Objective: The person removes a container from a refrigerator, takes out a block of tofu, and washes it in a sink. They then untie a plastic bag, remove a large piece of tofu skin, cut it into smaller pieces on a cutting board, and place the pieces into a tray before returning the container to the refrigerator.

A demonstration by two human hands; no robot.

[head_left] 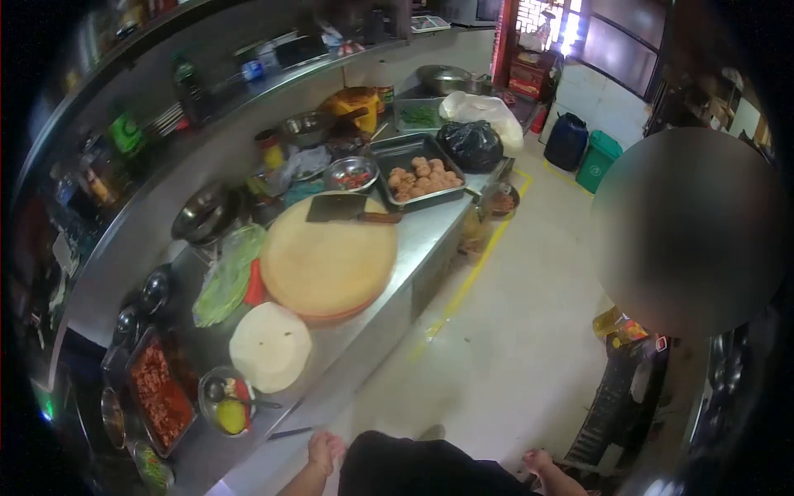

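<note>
My left hand hangs low beside the steel counter's front edge, its fingers loosely curled in with nothing seen in them. My right hand is out to the other side over the floor, also curled and holding nothing visible. Nearest my left hand on the counter is a bowl with a spoon and yellow and red contents. Next to it is a pale round block. Farther along, a cleaver with a wooden handle lies on a thick round chopping board.
Green leafy vegetable and a red pepper lie left of the board. A tray of red chopped food is nearer. Beyond are a tray of brown balls, a black bag and a green bin. A blurred round patch covers the right.
</note>
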